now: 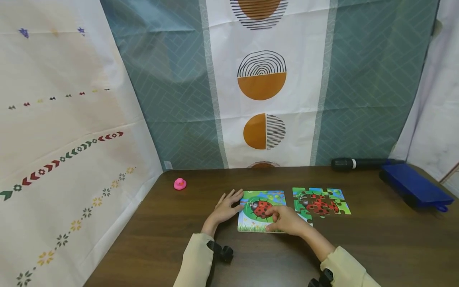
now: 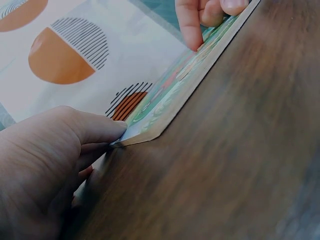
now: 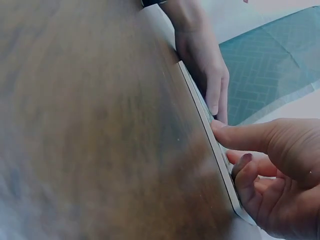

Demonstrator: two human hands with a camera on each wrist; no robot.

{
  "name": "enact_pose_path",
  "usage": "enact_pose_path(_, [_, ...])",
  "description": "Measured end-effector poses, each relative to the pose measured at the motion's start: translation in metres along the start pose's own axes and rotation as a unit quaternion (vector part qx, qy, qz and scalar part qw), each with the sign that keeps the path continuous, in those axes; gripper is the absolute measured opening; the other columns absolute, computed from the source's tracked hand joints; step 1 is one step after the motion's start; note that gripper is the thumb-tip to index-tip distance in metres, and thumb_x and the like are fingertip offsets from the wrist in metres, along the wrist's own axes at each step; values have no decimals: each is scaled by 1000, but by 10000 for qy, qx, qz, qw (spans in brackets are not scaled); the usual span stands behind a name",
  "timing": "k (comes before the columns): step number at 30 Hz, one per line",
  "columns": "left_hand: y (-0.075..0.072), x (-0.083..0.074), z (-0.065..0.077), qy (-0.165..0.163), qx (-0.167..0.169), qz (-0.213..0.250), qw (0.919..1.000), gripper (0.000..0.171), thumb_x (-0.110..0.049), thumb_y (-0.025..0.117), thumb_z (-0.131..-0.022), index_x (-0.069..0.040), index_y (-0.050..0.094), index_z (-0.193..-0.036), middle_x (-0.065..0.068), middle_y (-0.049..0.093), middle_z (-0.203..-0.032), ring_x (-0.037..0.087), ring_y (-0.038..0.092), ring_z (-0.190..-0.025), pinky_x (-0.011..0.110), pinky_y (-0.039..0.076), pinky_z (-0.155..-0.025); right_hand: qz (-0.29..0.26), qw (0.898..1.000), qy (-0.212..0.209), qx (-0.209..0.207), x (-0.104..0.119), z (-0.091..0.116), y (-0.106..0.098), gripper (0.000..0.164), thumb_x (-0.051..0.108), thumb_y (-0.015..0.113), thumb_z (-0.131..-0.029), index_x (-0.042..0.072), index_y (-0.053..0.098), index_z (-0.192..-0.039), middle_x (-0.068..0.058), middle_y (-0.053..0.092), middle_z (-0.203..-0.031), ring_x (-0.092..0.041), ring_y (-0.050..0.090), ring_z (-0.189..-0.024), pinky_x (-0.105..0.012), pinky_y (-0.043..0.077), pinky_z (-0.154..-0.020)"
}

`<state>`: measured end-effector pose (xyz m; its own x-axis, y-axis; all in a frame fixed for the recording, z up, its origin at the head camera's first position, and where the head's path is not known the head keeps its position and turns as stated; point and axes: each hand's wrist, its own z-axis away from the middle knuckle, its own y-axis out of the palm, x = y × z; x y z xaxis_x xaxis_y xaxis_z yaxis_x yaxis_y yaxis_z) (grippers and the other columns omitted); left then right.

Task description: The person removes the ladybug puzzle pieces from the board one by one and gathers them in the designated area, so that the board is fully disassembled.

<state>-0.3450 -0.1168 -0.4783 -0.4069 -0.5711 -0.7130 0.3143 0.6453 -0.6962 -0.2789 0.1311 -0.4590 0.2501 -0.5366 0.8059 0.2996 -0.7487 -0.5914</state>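
Note:
A square ladybug jigsaw puzzle board [image 1: 251, 220] lies on the wooden table. Beside its left edge is my left hand [image 1: 226, 207], fingers stretched out and spread, with the thumb [image 2: 112, 129] touching the board's edge. My right hand [image 1: 288, 220] is over the board's right part, covering some of the ladybug. Its thumb [image 3: 237, 136] rests by the near edge, and the index finger, apart from the thumb, touches the picture; the other fingers bend inward. Just right of the board, a group of ladybug jigsaw pieces [image 1: 319, 205] lies partly fitted together, with gaps between several.
A pink rubber duck [image 1: 180, 183] sits at the table's back left. Along the back right lie a black cylindrical object [image 1: 344, 164] and a blue tray-like object [image 1: 416, 185]. A patterned curtain [image 1: 179, 99] hangs behind the table [image 1: 376, 247].

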Motion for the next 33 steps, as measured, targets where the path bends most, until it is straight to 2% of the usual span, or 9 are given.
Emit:
enact_pose_path(4, [-2, 0, 0, -7, -6, -54, 10000, 56, -21, 52, -101, -2, 36, -150, 10, 28, -161, 35, 13, -153, 59, -2, -123, -111, 9999, 82, -34, 0, -2, 2, 39, 11, 83, -75, 2, 62, -107, -4, 43, -83, -13, 36, -63, -23, 33, -57])
enact_pose_path(9, [-3, 2, 0, -9, -36, -75, 10000, 56, -22, 53, -100, -2, 36, -150, 10, 29, -161, 35, 13, -153, 59, -2, -123, -289, 9995, 81, -86, 1, -2, 4, 41, 9, 82, -76, 5, 56, -106, -9, 49, -96, -14, 39, -63, -25, 36, -55])
enact_pose_path(15, [0, 4, -1, -14, -15, -124, 9999, 56, -23, 52, -101, -3, 36, -150, 10, 28, -161, 35, 13, -153, 59, -2, -123, -448, 9985, 181, -273, -1, 0, 4, 37, 8, 79, -78, 3, 57, -108, -10, 51, -95, -14, 39, -62, -27, 38, -56])
enact_pose_path(20, [1, 1, -1, 4, -23, -101, 9999, 55, -22, 51, -101, -2, 36, -150, 10, 28, -161, 34, 13, -153, 58, -2, -124, -790, 9958, 336, -327, -5, 2, 3, 43, 12, 76, -83, -2, 55, -117, -12, 59, -97, -14, 46, -63, -27, 42, -57])
enact_pose_path(27, [0, -2, 0, -6, 3, -93, 10000, 55, -23, 51, -101, -2, 36, -150, 10, 28, -161, 34, 13, -153, 58, -2, -124, -1253, 9911, 384, -212, -10, 2, 1, 40, 16, 70, -89, -6, 57, -120, -4, 62, -86, -11, 39, -55, -23, 38, -50])
enact_pose_path(33, [-1, -2, 1, 1, 9, -100, 9999, 55, -23, 51, -101, -2, 36, -150, 10, 28, -161, 34, 13, -153, 59, -1, -124, -1519, 9870, 450, -253, -9, 3, -1, 40, 16, 72, -87, -6, 56, -117, 3, 51, -64, -11, 36, -53, -23, 34, -49])
